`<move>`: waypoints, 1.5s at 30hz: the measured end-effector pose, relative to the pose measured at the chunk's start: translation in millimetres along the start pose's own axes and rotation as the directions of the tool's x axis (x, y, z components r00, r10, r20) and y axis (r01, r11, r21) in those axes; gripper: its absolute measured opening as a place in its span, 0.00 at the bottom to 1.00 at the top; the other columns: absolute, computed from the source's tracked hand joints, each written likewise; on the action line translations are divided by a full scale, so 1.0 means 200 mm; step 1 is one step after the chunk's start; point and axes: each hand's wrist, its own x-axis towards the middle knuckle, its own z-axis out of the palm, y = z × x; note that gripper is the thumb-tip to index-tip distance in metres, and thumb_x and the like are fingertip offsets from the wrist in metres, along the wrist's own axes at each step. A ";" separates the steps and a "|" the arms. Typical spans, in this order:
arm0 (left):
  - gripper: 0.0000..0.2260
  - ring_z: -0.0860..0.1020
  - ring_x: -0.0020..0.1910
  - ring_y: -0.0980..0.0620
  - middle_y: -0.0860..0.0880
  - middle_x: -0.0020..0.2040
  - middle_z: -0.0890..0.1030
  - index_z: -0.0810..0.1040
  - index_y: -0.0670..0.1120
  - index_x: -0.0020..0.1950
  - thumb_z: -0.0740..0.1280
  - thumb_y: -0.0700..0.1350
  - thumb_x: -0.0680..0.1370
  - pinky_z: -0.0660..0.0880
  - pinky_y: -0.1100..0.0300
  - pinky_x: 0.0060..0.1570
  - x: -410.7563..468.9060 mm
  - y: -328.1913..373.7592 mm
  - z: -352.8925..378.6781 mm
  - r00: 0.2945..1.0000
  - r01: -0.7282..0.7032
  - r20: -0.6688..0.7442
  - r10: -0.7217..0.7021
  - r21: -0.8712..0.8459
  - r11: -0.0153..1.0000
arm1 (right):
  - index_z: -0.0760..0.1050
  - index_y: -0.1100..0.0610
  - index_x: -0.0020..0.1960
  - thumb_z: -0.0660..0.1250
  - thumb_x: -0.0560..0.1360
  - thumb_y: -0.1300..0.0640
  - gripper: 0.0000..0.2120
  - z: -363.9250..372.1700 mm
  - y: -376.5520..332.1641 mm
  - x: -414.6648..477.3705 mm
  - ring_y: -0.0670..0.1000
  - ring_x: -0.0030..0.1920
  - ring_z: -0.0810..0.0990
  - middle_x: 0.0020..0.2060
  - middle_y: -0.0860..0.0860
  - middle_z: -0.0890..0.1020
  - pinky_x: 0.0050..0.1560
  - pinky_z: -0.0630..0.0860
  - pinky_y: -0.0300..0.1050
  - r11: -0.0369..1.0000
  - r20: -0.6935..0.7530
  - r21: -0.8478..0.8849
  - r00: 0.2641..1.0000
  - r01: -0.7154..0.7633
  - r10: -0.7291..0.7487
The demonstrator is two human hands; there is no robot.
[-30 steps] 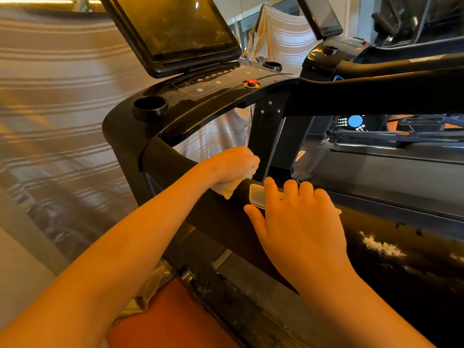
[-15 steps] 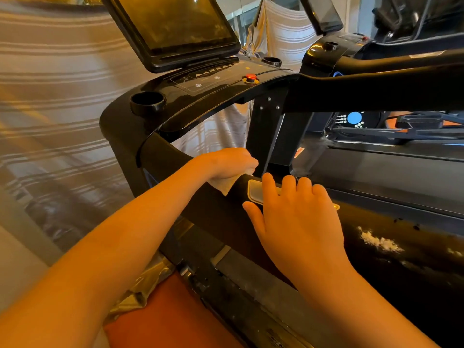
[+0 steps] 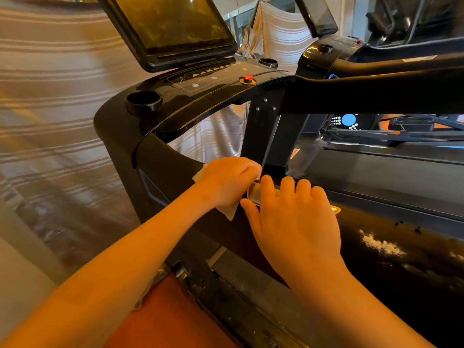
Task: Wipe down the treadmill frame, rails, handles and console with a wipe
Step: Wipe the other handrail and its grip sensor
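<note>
Our left hand grips the bunched wipe on the side rail for scrubbing pressure; our right hand rests loose-fingered on that rail, probably bracing.

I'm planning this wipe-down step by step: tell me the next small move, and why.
Probably lift the right hand off the handrail. It rests over the pale metal plate, and the left hand, pressing the wipe on the rail, sits close beside it, so the wipe cannot pass further along.
</note>
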 end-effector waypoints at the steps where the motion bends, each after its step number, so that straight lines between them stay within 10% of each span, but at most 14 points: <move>1: 0.08 0.73 0.49 0.49 0.45 0.59 0.77 0.74 0.43 0.58 0.64 0.42 0.80 0.68 0.59 0.46 0.03 -0.01 -0.02 0.994 0.006 0.107 -0.009 0.028 1.000 | 0.82 0.57 0.51 0.44 0.74 0.40 0.32 0.01 0.00 -0.01 0.56 0.33 0.78 0.33 0.56 0.80 0.32 0.72 0.47 1.000 -0.004 -0.016 1.000 0.006 -0.006; 3: 0.12 0.70 0.64 0.50 0.46 0.67 0.72 0.71 0.43 0.65 0.58 0.43 0.83 0.67 0.60 0.60 0.11 -0.01 -0.07 0.962 0.020 0.270 -0.025 0.019 1.000 | 0.81 0.57 0.57 0.45 0.75 0.39 0.33 0.00 0.01 -0.01 0.56 0.35 0.79 0.36 0.56 0.81 0.34 0.73 0.47 0.999 0.007 -0.041 1.000 0.023 -0.022; 6: 0.08 0.71 0.61 0.48 0.43 0.62 0.74 0.71 0.42 0.60 0.58 0.42 0.82 0.68 0.58 0.59 0.19 0.00 -0.12 0.934 -0.029 0.358 -0.004 0.086 0.996 | 0.74 0.55 0.67 0.48 0.77 0.36 0.32 -0.04 0.03 -0.03 0.55 0.43 0.81 0.45 0.55 0.82 0.40 0.75 0.47 0.998 0.014 -0.049 0.999 0.040 -0.039; 9: 0.08 0.73 0.52 0.52 0.44 0.58 0.76 0.73 0.42 0.57 0.58 0.44 0.83 0.69 0.61 0.50 0.12 0.02 -0.06 0.979 0.052 0.191 -0.066 0.076 0.996 | 0.58 0.56 0.76 0.43 0.79 0.37 0.33 -0.05 0.05 -0.03 0.57 0.57 0.76 0.59 0.57 0.77 0.54 0.73 0.49 0.992 0.037 0.013 0.991 0.125 -0.125; 15: 0.15 0.72 0.35 0.57 0.47 0.40 0.82 0.80 0.45 0.47 0.58 0.52 0.79 0.71 0.63 0.38 -0.06 0.08 0.12 0.946 0.164 -0.207 -0.249 -0.357 0.920 | 0.57 0.56 0.75 0.41 0.77 0.34 0.35 -0.03 0.06 -0.04 0.54 0.56 0.73 0.59 0.55 0.74 0.53 0.69 0.46 0.977 -0.014 0.077 0.980 0.197 -0.197; 20: 0.07 0.80 0.32 0.47 0.43 0.39 0.82 0.80 0.41 0.48 0.73 0.41 0.73 0.67 0.65 0.33 -0.06 -0.03 0.06 0.976 -0.065 -0.211 0.049 -0.068 0.996 | 0.46 0.57 0.78 0.40 0.77 0.33 0.37 -0.04 0.07 -0.04 0.55 0.63 0.70 0.66 0.55 0.70 0.59 0.68 0.46 0.974 0.023 0.098 0.978 0.204 -0.207; 29: 0.13 0.80 0.42 0.47 0.46 0.44 0.83 0.82 0.46 0.50 0.57 0.45 0.79 0.59 0.74 0.38 -0.14 -0.15 0.09 0.944 0.141 -0.266 -0.194 -0.205 0.969 | 0.48 0.57 0.77 0.41 0.77 0.33 0.37 -0.05 0.07 -0.05 0.55 0.63 0.71 0.66 0.55 0.70 0.59 0.69 0.46 0.980 0.061 0.046 0.979 0.191 -0.194; 35: 0.25 0.80 0.52 0.48 0.46 0.51 0.84 0.83 0.46 0.52 0.48 0.54 0.81 0.74 0.53 0.55 -0.18 -0.04 0.19 0.758 0.284 -0.418 -0.501 -0.480 0.830 | 0.49 0.58 0.77 0.41 0.79 0.36 0.35 -0.05 0.06 -0.06 0.57 0.64 0.71 0.67 0.57 0.71 0.60 0.70 0.48 0.988 0.052 -0.020 0.987 0.152 -0.151; 40: 0.25 0.64 0.74 0.45 0.43 0.71 0.71 0.71 0.40 0.70 0.47 0.53 0.84 0.55 0.47 0.75 -0.20 0.30 0.39 0.351 0.284 -0.505 -0.788 -0.745 0.604 | 0.57 0.58 0.76 0.44 0.82 0.45 0.27 -0.02 0.05 -0.06 0.58 0.59 0.76 0.62 0.58 0.76 0.55 0.73 0.48 0.986 -0.003 -0.132 0.994 0.104 -0.105; 45: 0.26 0.49 0.79 0.47 0.41 0.79 0.53 0.53 0.35 0.77 0.59 0.41 0.83 0.46 0.48 0.77 -0.13 0.65 0.45 0.248 0.297 -0.394 -0.885 -0.838 0.457 | 0.70 0.58 0.68 0.51 0.81 0.46 0.23 0.00 0.05 -0.07 0.57 0.46 0.80 0.49 0.58 0.81 0.42 0.72 0.48 0.976 -0.015 -0.199 0.996 0.085 -0.090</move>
